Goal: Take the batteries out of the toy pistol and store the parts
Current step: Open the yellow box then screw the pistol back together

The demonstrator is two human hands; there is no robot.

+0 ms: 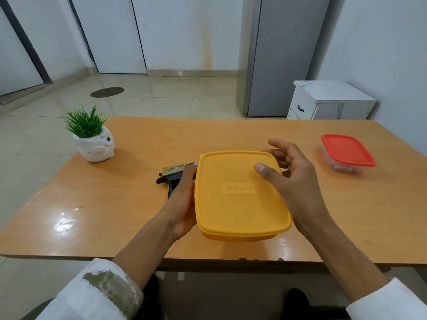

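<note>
Looking down from head height at a wooden table [115,204], where a person in white sleeves [99,294] has both hands on a yellow plastic box [231,209] near the front edge. Its yellow lid [240,172] is on. Raised lettering is moulded into the middle of the lid, upside down from this side and too faint to read.

The left hand [182,204] lies against the box's left wall, its visible fingers running straight along that side. The right hand [291,179] is at the right edge, relaxed and fairly wide: the thumb [265,172] rests flat on top of the lid, and the other fingers are loosely bent in the air past the far right corner.

The toy pistol [172,176], black with a gold-coloured top, lies on the table just behind the left hand, partly hidden by the box. Any markings on it are too small to make out.

Well to the right stands a small clear container with a red lid [346,151]. At the far left sits a green plant in a white owl-shaped pot [97,146]. Beyond the table are a white cabinet [330,98] and a tall grey refrigerator [282,54].
</note>
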